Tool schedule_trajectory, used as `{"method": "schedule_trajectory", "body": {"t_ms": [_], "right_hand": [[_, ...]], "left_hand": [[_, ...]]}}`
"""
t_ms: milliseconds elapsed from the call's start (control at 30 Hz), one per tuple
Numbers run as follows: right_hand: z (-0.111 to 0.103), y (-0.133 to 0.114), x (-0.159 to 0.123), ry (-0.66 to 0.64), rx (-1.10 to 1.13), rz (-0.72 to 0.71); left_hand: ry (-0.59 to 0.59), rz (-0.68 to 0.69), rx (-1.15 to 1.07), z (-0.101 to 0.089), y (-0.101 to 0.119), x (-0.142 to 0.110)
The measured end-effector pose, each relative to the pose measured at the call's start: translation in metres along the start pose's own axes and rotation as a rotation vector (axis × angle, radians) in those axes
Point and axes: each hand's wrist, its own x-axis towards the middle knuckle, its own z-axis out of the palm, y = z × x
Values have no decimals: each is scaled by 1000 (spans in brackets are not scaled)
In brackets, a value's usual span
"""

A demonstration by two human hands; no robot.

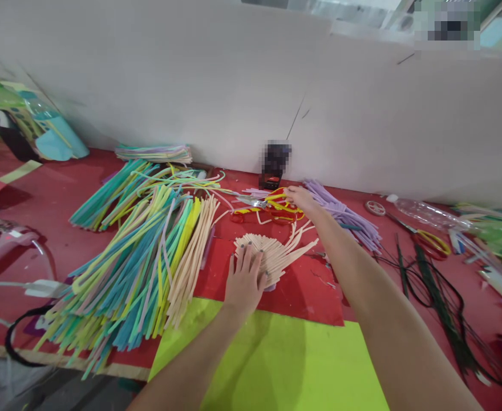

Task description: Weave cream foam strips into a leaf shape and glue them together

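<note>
My left hand (245, 278) lies flat with its fingers spread on a fan-shaped piece of cream pipe cleaners (276, 254). The piece rests on a red sheet (306, 302), its loose ends pointing right. Reaching farther back, my right hand (301, 198) has its fingers closed at the yellow and red handles of a pair of scissors (276, 200). The blades point left. More red and yellow handles lie just below them. Left of my left hand is a large pile of colored pipe cleaners (135, 274), with cream ones (193, 257) at its right side.
Lilac pipe cleaners (345, 217) lie behind my right forearm. Other scissors (433, 244), a plastic bottle (430, 214) and dark green wires (437, 302) are at the right. A pink glue gun (9, 245) sits left; a black device (274, 165) stands by the wall. A yellow-green sheet (294, 365) lies in front.
</note>
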Motion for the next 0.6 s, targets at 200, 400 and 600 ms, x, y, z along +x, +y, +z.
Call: {"method": "schedule_trajectory", "body": {"t_ms": [200,400,600], "right_hand": [[2,-5,-6,-22,58,20],[0,-15,-22,-45,195,34],[-9,-27,-52,-25,408,13]], "left_hand": [[-21,-2,-6,-2,0,1],[-34,-12,-47,-4,1,1],[37,-100,-264,-11,0,5]]}}
